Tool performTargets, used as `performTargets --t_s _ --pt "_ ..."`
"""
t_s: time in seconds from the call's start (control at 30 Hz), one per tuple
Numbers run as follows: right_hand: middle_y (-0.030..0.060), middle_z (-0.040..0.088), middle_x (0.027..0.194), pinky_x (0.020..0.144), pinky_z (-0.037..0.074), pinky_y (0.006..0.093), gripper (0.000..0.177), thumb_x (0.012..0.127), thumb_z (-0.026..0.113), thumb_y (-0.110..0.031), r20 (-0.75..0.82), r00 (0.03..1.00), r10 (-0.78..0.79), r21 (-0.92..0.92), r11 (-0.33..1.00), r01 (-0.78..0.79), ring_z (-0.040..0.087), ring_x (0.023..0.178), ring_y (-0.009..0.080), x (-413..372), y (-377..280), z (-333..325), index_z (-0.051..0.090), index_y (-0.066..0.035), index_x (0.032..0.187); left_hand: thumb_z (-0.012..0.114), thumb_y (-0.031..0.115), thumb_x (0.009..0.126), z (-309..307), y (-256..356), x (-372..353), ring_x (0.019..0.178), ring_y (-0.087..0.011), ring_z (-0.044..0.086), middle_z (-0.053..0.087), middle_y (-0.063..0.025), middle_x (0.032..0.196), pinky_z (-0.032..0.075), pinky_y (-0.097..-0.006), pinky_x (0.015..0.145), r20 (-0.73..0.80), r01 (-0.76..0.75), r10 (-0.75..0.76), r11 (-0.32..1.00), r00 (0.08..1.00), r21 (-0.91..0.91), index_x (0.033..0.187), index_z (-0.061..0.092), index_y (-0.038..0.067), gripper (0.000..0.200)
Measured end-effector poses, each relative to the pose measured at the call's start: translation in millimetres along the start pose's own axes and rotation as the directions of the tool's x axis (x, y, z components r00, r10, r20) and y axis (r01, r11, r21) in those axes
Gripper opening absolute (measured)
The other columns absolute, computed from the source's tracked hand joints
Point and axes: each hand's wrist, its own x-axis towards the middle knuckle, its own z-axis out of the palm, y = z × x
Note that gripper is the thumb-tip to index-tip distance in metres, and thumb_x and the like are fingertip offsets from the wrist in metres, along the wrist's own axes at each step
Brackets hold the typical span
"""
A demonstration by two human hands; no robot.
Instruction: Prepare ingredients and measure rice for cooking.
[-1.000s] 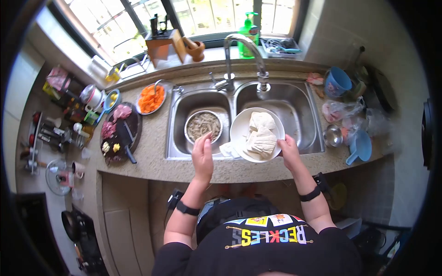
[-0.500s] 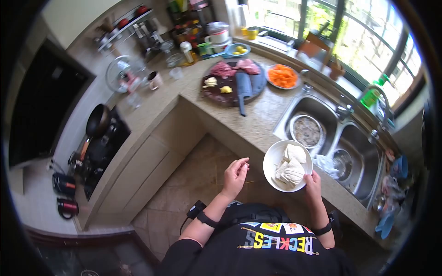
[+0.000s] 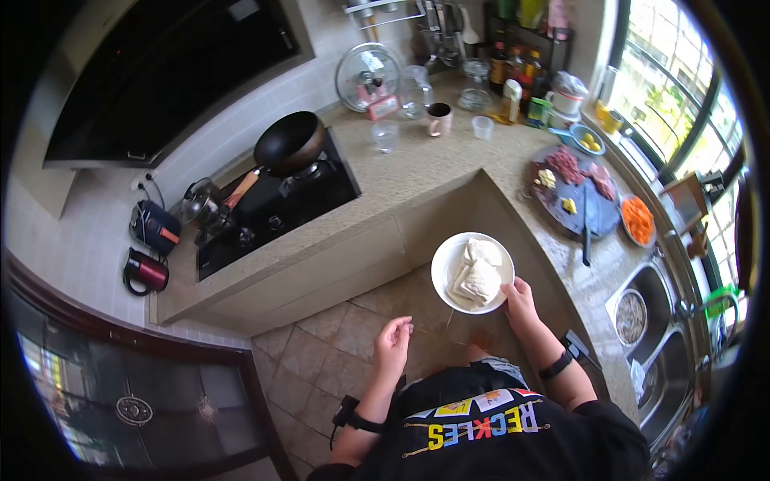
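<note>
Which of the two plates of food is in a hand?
The white plate with pale blocks, its rim held by the right hand; the other plate, with orange pieces, rests on the counter.

I am holding a plate [image 3: 443, 276] before me in my right hand [image 3: 521, 302], with food pieces [image 3: 481, 282] lying on it; my left hand [image 3: 391, 349] is hanging apart, to its left. On the far left, a pan [image 3: 289, 146] is sitting on the stove [image 3: 327, 192]. On the far right, a knife [image 3: 589, 215] is lying on a chopping board [image 3: 555, 210], left of some carrot pieces [image 3: 638, 219]. Nearer on the right, a bowl [image 3: 630, 291] is standing in the sink [image 3: 659, 293].
</note>
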Motion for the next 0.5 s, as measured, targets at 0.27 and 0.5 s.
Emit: performTargets --t_s 0.27,0.5 --pt "0.0065 0.062 0.087 0.054 0.053 0.0281 0.025 0.086 0.048 -0.010 0.078 0.996 0.045 -0.173 0.984 -0.031 0.062 0.069 0.0160 173 14 108 0.052 0.002 0.109 0.052 0.008 0.092 -57 -12 56 0.083 -0.0104 0.060 0.063 -0.0051 0.090 0.049 -0.0226 0.073 -0.198 0.073 -0.079 0.997 0.977 -0.040 0.105 0.061 0.000 0.017" --pt "0.0081 0.061 0.090 0.057 0.056 0.0313 0.027 0.087 0.048 -0.010 0.120 0.986 0.119 -0.206 0.974 -0.093 0.063 0.076 0.0182 303 36 158 0.051 -0.001 0.112 0.053 0.009 0.092 -66 8 160 0.083 -0.0107 0.061 0.065 -0.0064 0.087 0.048 -0.0231 0.077 -0.334 0.108 -0.125 0.992 0.934 -0.071 0.105 0.061 0.000 0.018"
